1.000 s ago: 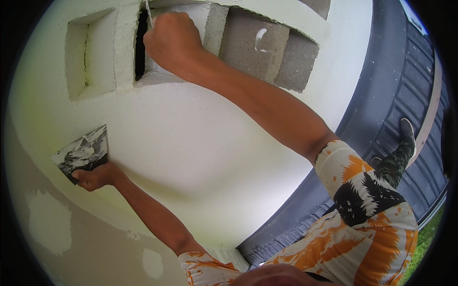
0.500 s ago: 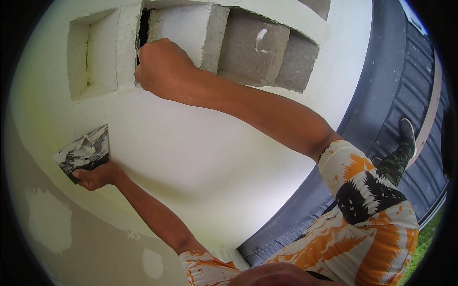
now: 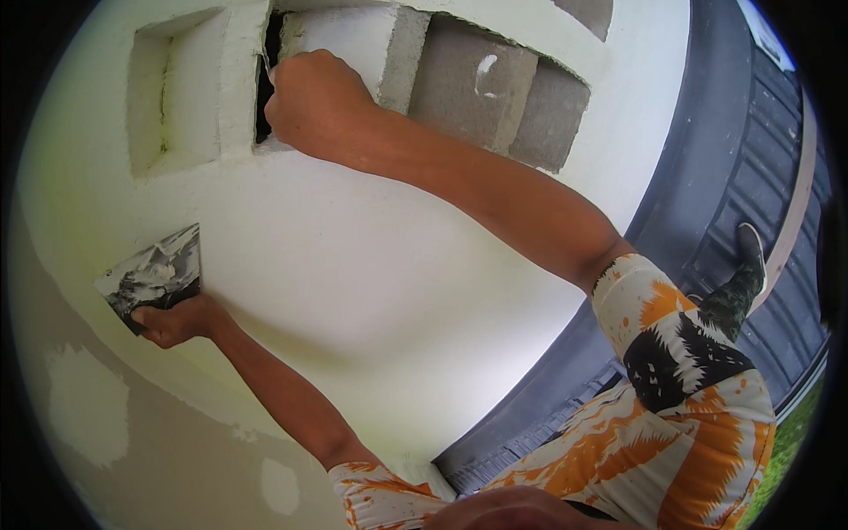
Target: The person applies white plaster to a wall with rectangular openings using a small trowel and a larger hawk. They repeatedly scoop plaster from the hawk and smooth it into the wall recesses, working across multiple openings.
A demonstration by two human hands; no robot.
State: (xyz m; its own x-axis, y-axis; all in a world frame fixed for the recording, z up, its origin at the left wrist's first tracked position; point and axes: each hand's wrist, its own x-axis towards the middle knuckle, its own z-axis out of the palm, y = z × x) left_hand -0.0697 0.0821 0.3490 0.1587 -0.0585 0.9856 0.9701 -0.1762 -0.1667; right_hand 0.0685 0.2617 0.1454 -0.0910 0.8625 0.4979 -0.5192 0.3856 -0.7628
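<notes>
My left hand [image 3: 179,321] grips the lower corner of a flat, angular plate [image 3: 159,274] smeared with whitish-grey paste. The plate stands out in front of the pale wall [image 3: 371,256], at the left. Higher up, my right hand [image 3: 318,108] is closed in a fist at the left side of a wall opening. Whatever its fingers hold is hidden behind the hand. Just left of the fist runs a narrow dark gap [image 3: 263,104] along the opening's edge. Right of that gap, a concrete block [image 3: 340,40] with a whitish face sits partly behind my hand.
Grey recessed blocks [image 3: 468,88], one with a white smear, fill the opening's right part. A shallow white recess [image 3: 190,93] lies to the left. Dark ribbed panels [image 3: 751,150] and my shoe [image 3: 753,247] show at right. Pale patches [image 3: 88,406] mark the beige surface at lower left.
My right fist has moved up and slightly right along the opening, uncovering more of the dark gap. My left hand and the plate have risen a little.
</notes>
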